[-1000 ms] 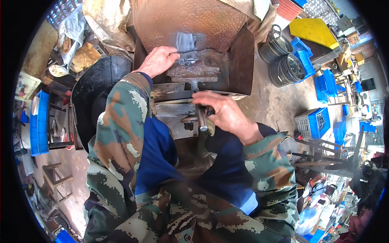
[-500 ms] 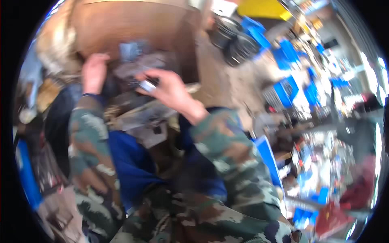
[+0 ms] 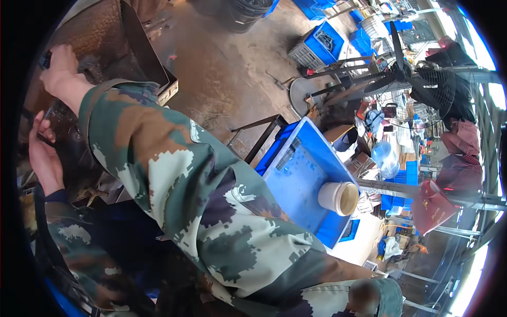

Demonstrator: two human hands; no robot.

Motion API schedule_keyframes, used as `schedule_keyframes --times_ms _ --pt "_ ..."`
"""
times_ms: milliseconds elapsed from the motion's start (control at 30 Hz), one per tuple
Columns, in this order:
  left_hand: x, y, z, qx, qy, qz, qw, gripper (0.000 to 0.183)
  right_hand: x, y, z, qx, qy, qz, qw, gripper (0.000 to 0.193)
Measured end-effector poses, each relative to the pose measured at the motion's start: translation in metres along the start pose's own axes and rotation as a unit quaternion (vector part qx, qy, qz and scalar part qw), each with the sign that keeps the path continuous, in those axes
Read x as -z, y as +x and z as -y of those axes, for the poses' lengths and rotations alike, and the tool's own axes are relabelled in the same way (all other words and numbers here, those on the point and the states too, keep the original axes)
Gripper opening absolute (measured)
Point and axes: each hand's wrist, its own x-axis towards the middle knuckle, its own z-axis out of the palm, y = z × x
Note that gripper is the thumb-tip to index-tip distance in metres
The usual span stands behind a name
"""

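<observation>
At the far left of the view, my right hand reaches over a brown, worn metal bin. Its fingers close around a small dark piece, mostly hidden by the hand, so its kind does not show. Just below it, my left hand is turned palm up with its fingers loosely bent and apart. No held thing shows in it. Both sleeves are camouflage cloth; the right one crosses the middle of the view and hides part of the work area.
To my right, a blue tray holds a white bucket. Beyond stand a black fan, a blue crate and a round metal plate. A black tub stands at the top, and a person is at far right.
The view has swung right, so both hands now lie at the far left and the blue tray shows fully. The silvery, dark piece seen in my right hand is now mostly hidden.
</observation>
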Motion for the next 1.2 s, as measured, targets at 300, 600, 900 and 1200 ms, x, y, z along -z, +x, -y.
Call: schedule_keyframes --times_ms 300,600,900,1200 --pt "0.022 0.037 0.02 0.046 -0.058 -0.04 0.996 0.036 -0.022 0.014 -0.011 0.005 0.029 0.007 1.0 0.036" --pt "-0.013 0.027 0.044 0.149 -0.272 -0.119 0.943 0.032 -0.017 -0.022 0.019 -0.1 0.271 -0.03 0.957 0.032" --pt "-0.117 -0.04 -0.016 0.151 -0.389 -0.184 0.89 0.029 0.017 -0.04 0.017 -0.057 0.42 0.048 0.904 0.033" --pt "-0.192 -0.089 -0.047 0.164 -0.386 -0.022 0.908 0.037 0.127 -0.069 0.068 0.027 0.401 0.0 0.916 0.036"
